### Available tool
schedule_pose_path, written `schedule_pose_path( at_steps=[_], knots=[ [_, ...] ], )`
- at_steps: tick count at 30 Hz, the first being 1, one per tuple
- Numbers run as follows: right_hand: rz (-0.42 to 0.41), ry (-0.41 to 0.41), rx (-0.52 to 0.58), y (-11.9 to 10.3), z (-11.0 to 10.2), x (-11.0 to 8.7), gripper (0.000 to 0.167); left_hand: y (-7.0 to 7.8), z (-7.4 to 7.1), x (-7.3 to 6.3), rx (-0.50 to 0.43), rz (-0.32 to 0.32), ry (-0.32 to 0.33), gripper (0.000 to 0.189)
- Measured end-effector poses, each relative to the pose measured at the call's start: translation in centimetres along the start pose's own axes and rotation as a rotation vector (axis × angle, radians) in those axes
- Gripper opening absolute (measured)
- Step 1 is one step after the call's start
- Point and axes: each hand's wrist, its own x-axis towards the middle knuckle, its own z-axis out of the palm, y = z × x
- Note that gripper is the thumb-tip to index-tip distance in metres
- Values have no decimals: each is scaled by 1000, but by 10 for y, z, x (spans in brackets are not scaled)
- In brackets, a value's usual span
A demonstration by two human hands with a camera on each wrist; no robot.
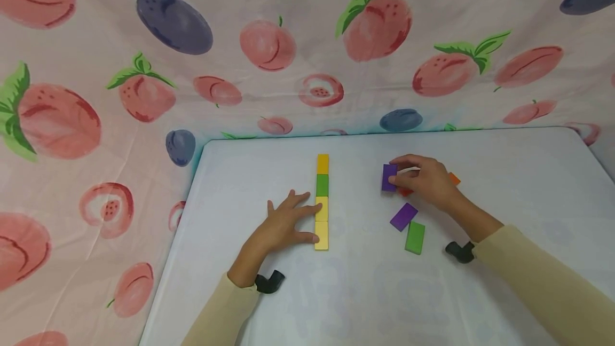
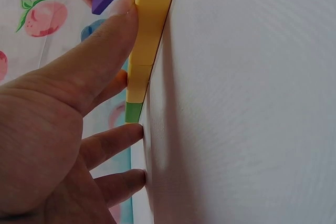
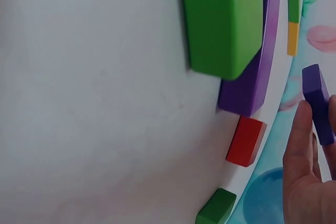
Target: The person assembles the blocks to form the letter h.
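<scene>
A straight row of blocks lies on the white table: a yellow block (image 1: 323, 164) at the far end, then a green block (image 1: 322, 185), then two more yellow blocks (image 1: 321, 239). My left hand (image 1: 283, 223) is left of the row, fingers spread, with the thumb and index finger touching the two nearer yellow blocks. Over to the right, my right hand (image 1: 427, 180) pinches a purple block (image 1: 388, 177), which appears raised off the table in the right wrist view. Another purple block (image 1: 404, 217) and a light green block (image 1: 415, 238) lie below that hand.
A red block (image 3: 246, 141) and a dark green block (image 3: 216, 206) also lie on the table. Near the right hand, an orange block (image 1: 454, 178) is partly covered. Fruit-patterned cloth (image 1: 216, 57) hangs behind and left of the white table (image 1: 365, 292).
</scene>
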Motion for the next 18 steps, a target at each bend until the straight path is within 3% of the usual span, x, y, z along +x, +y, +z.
schedule_pose_path(
  at_steps=[7,14,18],
  knots=[
    [-6,-79,-1,-2,5,-7,46,-2,1,0,-9,7,8,74],
    [-15,-83,-81,-3,11,-14,41,-2,2,0,-8,14,14,75],
    [-37,-97,-53,-2,14,-19,39,-2,2,0,-4,15,16,75]
  ],
)
